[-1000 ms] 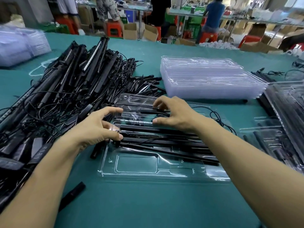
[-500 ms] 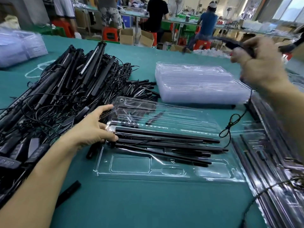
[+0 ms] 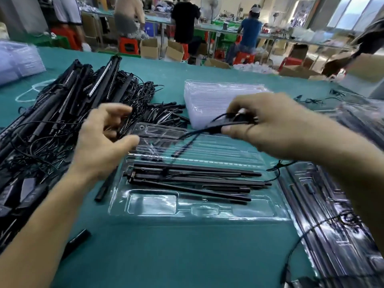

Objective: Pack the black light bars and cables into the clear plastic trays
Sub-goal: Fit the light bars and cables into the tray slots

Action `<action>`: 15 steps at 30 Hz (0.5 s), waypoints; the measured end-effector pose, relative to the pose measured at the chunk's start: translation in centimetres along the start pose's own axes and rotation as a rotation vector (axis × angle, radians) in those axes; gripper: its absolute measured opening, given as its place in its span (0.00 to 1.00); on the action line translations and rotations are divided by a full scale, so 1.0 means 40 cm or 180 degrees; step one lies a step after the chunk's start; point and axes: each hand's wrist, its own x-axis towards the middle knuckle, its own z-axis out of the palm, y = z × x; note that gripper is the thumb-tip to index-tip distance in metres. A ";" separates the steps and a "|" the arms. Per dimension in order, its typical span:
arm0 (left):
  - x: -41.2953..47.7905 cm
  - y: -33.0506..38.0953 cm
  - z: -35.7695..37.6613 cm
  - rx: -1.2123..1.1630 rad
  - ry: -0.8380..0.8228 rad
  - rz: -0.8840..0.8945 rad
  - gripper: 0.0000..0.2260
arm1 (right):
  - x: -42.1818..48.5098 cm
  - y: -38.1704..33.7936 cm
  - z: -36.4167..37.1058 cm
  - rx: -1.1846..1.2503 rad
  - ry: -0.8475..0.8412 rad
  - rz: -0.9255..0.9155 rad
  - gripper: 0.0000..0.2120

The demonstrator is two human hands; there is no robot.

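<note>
Nearest, a short black piece point(image 3: 78, 239) lies loose on the teal table point(image 3: 166, 256). Packed trays point(image 3: 332, 235) lie at the right edge, with a loose black wire across them. The clear tray point(image 3: 207, 213) sits at centre. Its near compartments are bare. Several black light bars point(image 3: 197, 179) lie lengthwise across its middle, some crossing one another.

Above the tray's far half, the right hand point(image 3: 270, 125) pinches a black cable point(image 3: 234, 119) between thumb and fingers, and the cable's strands hang toward the tray. The left hand point(image 3: 104, 142) hovers at the tray's left corner, thumb and fingers apart and loosely bent.

A tangled pile point(image 3: 62, 121) of bars and cables lies to the left. A stack of trays point(image 3: 212, 100) stands beyond the clear tray. People point(image 3: 185, 19) work at the far tables.
</note>
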 end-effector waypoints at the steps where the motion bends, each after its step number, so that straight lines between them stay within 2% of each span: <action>1: -0.008 0.035 0.012 -0.0073 -0.0058 0.0422 0.21 | -0.002 -0.017 0.019 0.0013 -0.0096 -0.0058 0.08; 3: -0.027 0.100 0.046 -0.0216 -0.0696 0.0989 0.24 | -0.003 -0.047 0.049 0.0061 -0.0100 -0.0271 0.09; 5: -0.043 0.145 0.087 -0.0590 -0.1367 0.0986 0.27 | 0.001 -0.065 0.060 0.0161 0.0113 -0.0476 0.10; 6: -0.046 0.158 0.104 -0.0860 -0.1513 0.0932 0.26 | 0.002 -0.069 0.060 0.0217 0.0270 -0.0514 0.10; 8: -0.045 0.171 0.123 -0.1231 -0.1563 0.0752 0.19 | 0.005 -0.061 0.049 0.0334 0.0627 -0.0544 0.14; 10: -0.034 0.164 0.129 -0.1176 -0.1513 0.0623 0.12 | 0.003 -0.035 0.032 0.0455 0.0728 -0.0603 0.21; 13: -0.017 0.141 0.110 -0.0801 -0.1392 0.0707 0.11 | -0.017 0.036 0.010 0.0590 0.0077 -0.0514 0.27; 15: -0.009 0.124 0.074 -0.0642 -0.1280 0.0802 0.11 | -0.039 0.105 0.007 0.0733 -0.0360 -0.0449 0.23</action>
